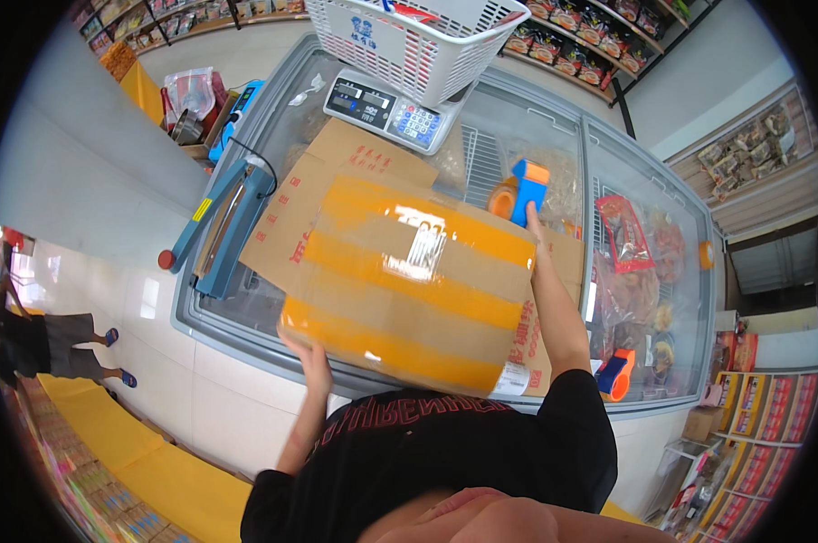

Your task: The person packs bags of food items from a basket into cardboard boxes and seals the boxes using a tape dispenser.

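A cardboard box [409,285] with wide bands of yellow packing tape lies tilted on flattened cardboard [355,153] over a glass-topped chest freezer. My left hand [310,360] supports the box at its near left corner, fingers partly under it. At the far right corner, my right hand [536,227] reaches along the box's side beside a blue and orange tape dispenser [531,191] with a roll of tape. The fingers there are partly hidden, so whether they grip the dispenser or only the box is unclear. A second tape dispenser [616,375] lies near the freezer's front edge at right.
A blue impulse sealer [222,227] stands left of the box. Behind it are a digital scale [388,112] and a white plastic basket [416,54]. Red food packets [625,233] show at right. Another person [49,346] stands at far left, beyond the freezer's rim [246,360].
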Action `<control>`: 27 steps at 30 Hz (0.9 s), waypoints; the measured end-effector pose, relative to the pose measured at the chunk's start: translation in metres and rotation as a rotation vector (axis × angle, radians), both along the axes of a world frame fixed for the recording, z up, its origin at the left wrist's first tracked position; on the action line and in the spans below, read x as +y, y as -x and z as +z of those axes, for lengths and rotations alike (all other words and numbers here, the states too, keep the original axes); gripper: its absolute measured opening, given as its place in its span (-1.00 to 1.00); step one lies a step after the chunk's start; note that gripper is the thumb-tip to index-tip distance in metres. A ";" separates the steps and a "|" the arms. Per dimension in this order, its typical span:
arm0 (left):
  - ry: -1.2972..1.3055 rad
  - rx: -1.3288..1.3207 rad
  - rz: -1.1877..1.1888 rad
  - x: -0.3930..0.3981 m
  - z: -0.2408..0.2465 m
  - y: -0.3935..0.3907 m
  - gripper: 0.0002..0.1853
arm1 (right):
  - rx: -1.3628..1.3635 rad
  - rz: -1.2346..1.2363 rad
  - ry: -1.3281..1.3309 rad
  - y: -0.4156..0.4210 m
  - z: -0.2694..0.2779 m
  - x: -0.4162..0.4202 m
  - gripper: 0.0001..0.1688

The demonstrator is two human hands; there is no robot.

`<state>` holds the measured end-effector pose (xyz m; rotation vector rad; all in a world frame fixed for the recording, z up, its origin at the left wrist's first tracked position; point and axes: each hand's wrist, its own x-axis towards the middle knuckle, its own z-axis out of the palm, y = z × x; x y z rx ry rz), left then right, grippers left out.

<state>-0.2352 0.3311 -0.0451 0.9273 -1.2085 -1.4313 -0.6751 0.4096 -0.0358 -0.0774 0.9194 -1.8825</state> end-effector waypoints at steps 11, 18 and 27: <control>-0.142 -0.016 -0.535 -0.211 0.052 0.135 -0.21 | -0.121 -0.589 -0.069 -0.161 0.005 0.097 -0.30; 0.528 -0.915 -0.230 -0.247 0.044 0.178 -0.26 | 0.191 -0.245 -0.265 -0.223 0.003 0.128 -0.45; -0.420 -0.081 -1.498 -0.002 0.152 0.104 -0.52 | 1.025 0.955 -0.335 -0.170 0.181 0.150 -0.45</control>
